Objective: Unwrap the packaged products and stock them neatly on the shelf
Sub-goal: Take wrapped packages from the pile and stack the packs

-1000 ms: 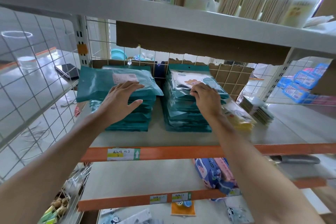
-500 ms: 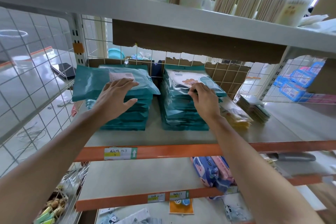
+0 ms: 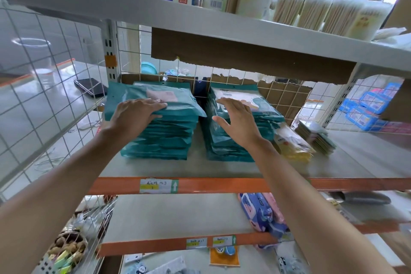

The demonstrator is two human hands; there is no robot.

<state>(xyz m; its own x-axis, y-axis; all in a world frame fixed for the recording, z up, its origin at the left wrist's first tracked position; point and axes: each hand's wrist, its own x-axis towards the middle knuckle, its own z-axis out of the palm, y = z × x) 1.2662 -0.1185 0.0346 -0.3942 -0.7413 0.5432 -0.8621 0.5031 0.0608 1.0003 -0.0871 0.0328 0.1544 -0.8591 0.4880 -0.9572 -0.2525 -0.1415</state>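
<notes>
left hand [image 3: 135,115] flat on left teal stack [image 3: 160,140]; right hand [image 3: 239,121] spread open over right teal stack [image 3: 231,151], holding nothing.

We see bright daylight glaring at the upper right, bowed wide-angle edges, and blur toward the bottom.

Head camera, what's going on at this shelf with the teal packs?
A person is stocking the shelf. Two stacks of teal packs stand side by side on it. The left hand lies flat on the top pack of the left stack, which overhangs the packs below. The right hand is open, fingers spread, over the right stack; whether it touches is unclear. Yellow packs lie just right of that stack.
</notes>
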